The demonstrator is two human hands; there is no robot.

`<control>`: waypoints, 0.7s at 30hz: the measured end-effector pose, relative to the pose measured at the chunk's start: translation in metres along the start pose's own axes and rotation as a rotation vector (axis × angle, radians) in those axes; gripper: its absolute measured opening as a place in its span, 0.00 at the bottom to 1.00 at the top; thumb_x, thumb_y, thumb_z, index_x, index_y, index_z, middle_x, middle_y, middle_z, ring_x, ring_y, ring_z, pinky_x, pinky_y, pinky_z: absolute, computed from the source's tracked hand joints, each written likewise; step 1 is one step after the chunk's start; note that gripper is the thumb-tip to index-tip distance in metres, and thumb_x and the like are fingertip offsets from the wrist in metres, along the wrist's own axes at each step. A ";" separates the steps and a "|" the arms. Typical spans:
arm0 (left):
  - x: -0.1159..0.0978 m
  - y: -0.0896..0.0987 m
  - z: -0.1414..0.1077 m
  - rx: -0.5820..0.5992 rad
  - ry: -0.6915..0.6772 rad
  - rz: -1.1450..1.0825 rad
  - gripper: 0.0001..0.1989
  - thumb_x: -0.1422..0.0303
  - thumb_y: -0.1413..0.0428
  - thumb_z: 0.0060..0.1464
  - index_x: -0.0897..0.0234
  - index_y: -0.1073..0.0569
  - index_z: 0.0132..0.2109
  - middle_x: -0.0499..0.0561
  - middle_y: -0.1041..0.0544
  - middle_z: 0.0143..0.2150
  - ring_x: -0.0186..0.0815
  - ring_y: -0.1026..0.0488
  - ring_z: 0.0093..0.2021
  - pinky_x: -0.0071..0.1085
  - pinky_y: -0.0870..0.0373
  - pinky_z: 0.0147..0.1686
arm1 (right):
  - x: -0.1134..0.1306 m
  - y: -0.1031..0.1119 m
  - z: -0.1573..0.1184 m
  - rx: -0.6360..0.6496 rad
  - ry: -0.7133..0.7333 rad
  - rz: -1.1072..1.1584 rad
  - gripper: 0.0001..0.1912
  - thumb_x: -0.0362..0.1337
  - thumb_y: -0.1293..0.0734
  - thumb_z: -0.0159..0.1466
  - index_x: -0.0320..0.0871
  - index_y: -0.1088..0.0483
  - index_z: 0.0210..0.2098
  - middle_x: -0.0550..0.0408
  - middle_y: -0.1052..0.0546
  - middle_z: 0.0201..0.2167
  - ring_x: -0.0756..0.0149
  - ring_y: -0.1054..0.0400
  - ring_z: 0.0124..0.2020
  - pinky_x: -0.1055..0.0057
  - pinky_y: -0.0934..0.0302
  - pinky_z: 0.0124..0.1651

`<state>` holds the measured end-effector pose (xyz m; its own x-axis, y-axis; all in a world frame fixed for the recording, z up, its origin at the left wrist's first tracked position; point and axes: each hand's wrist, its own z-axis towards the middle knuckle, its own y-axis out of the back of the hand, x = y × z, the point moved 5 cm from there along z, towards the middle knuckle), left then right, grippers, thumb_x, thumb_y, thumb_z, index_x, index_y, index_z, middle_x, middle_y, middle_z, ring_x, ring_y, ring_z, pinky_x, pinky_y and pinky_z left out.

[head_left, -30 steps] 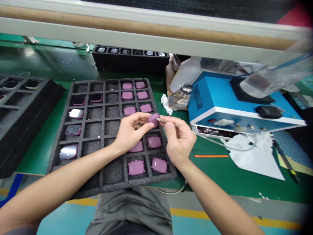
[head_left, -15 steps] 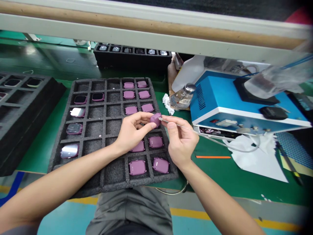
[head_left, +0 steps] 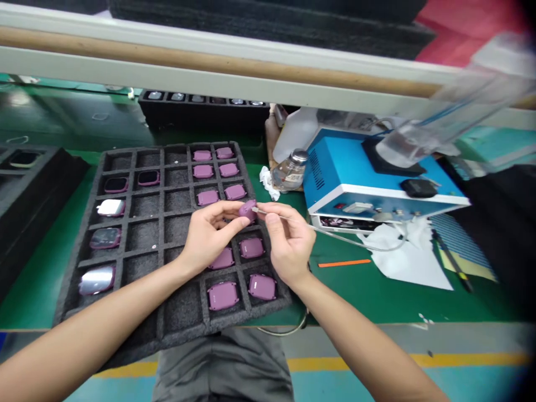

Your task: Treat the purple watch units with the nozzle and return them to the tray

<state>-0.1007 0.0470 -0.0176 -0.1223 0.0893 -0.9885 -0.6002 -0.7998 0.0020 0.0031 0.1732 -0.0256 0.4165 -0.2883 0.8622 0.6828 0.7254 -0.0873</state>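
Note:
Between the fingers and thumb of my left hand point(head_left: 209, 234) is a small purple watch case point(head_left: 248, 210), held above the foam tray point(head_left: 142, 329). My right hand point(head_left: 290, 240) pinches a thin tool point(head_left: 268, 213) with a pale cable trailing to the right. The tool's tip meets the side of the case, or lies right beside it. Several purple cases lie in the tray's right columns, such as one purple case point(head_left: 223, 295) near the front. Cases with dark or shiny screens, such as a mirror-like one point(head_left: 97, 280), fill part of the left columns.
A blue box-shaped device point(head_left: 339, 162) stands at the right, with a glass bottle point(head_left: 290, 170) beside it. An orange strip point(head_left: 344, 263) and white paper point(head_left: 412, 262) lie in front. Another foam tray point(head_left: 37, 206) is at the left. A shelf edge point(head_left: 251, 81) crosses above.
The camera view has shifted, so the bench and both hands appear further left. My hands keep the same hold on the case and the tool.

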 end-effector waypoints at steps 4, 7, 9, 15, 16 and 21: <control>-0.001 0.003 0.003 -0.033 0.005 0.060 0.15 0.65 0.30 0.47 0.64 0.17 0.43 0.52 0.15 0.38 0.36 0.20 0.36 0.30 0.22 0.38 | 0.000 -0.001 0.003 0.009 0.003 0.010 0.08 0.39 0.34 0.69 0.46 0.22 0.42 0.49 0.19 0.42 0.62 0.23 0.46 0.62 0.24 0.49; -0.001 0.004 0.004 -0.033 0.004 0.070 0.16 0.64 0.29 0.47 0.64 0.17 0.43 0.52 0.16 0.38 0.36 0.20 0.36 0.29 0.22 0.38 | -0.002 -0.002 0.004 0.012 0.005 0.037 0.07 0.38 0.34 0.69 0.46 0.22 0.42 0.49 0.20 0.43 0.62 0.23 0.46 0.62 0.24 0.49; -0.001 0.004 0.004 -0.032 -0.002 0.085 0.16 0.63 0.30 0.47 0.64 0.17 0.44 0.52 0.16 0.38 0.36 0.20 0.36 0.29 0.22 0.38 | -0.003 -0.002 0.004 0.013 -0.001 0.039 0.08 0.39 0.34 0.70 0.46 0.23 0.43 0.49 0.20 0.43 0.62 0.23 0.47 0.62 0.24 0.50; -0.001 0.005 0.004 -0.044 0.002 0.095 0.17 0.63 0.29 0.46 0.65 0.17 0.43 0.52 0.16 0.36 0.37 0.20 0.34 0.31 0.21 0.37 | -0.002 -0.002 0.004 0.015 -0.009 0.029 0.08 0.40 0.34 0.69 0.46 0.23 0.42 0.50 0.20 0.43 0.62 0.23 0.46 0.63 0.24 0.49; 0.000 0.005 0.004 -0.046 0.005 0.088 0.17 0.63 0.29 0.46 0.65 0.17 0.42 0.53 0.16 0.35 0.36 0.20 0.34 0.30 0.21 0.37 | -0.002 -0.002 0.004 0.016 -0.010 0.033 0.08 0.39 0.34 0.69 0.46 0.23 0.42 0.50 0.20 0.43 0.62 0.23 0.47 0.63 0.24 0.49; 0.000 0.004 0.003 -0.043 0.017 0.059 0.16 0.64 0.29 0.46 0.65 0.18 0.42 0.53 0.16 0.37 0.36 0.20 0.35 0.29 0.22 0.37 | -0.002 -0.002 0.004 0.015 -0.009 0.053 0.07 0.38 0.33 0.69 0.46 0.22 0.42 0.50 0.20 0.43 0.63 0.23 0.46 0.63 0.24 0.49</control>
<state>-0.1056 0.0459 -0.0172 -0.1429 0.0317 -0.9892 -0.5582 -0.8280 0.0541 -0.0012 0.1747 -0.0251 0.4468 -0.2436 0.8608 0.6508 0.7487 -0.1260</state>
